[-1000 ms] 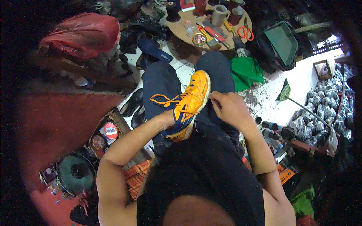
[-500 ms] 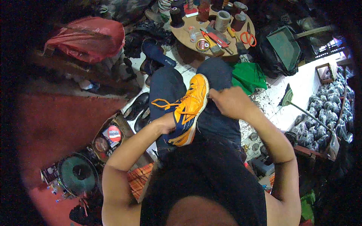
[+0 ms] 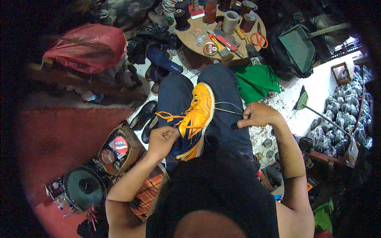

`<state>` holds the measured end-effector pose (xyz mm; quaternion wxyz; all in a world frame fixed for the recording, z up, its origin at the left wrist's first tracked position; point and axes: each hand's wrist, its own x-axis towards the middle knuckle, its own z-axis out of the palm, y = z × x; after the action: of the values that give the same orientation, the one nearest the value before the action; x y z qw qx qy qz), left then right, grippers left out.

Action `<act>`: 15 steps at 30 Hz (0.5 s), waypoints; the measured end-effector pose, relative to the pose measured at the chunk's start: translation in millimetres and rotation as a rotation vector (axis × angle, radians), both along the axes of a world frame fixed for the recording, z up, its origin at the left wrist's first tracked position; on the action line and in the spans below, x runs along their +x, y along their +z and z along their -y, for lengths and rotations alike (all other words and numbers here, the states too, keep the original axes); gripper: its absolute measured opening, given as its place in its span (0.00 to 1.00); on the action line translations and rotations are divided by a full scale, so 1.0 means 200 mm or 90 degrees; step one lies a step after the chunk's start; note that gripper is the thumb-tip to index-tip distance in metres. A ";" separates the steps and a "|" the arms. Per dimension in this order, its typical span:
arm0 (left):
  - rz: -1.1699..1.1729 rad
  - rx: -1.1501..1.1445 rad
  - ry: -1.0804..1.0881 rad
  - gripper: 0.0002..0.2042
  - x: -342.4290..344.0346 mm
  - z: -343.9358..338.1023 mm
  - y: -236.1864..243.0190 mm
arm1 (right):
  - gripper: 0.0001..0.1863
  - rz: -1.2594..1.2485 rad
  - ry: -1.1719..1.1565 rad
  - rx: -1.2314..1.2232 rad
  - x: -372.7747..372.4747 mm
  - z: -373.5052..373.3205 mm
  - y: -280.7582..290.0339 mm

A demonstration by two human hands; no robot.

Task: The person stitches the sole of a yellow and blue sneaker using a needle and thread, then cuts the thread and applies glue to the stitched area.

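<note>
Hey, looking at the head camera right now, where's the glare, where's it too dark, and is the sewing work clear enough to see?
Head view: glare bleaches the white floor at right; head view: the outer rim sinks into black, grainy shadow; head view: the orange shoe reads clearly, while the thin thread shows pale against dark trousers.

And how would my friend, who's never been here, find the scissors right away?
Look near the top of the picture for the round wooden table. Slide across to its right edge, and the scissors are there. Their two orange-red looped handles set them apart from the yellow-handled tool just left of them.
</note>
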<state>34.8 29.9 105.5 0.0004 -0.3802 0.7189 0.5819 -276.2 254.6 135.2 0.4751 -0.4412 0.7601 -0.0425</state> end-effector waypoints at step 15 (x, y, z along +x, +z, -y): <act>0.004 -0.052 0.085 0.21 0.23 -0.02 -0.12 | 0.32 0.367 -0.001 -0.312 -0.03 0.23 -0.07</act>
<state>81.5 34.2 81.7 -0.0512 -0.4288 0.7150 0.5498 -281.5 208.3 121.5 0.5498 -0.5113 0.5628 -0.3457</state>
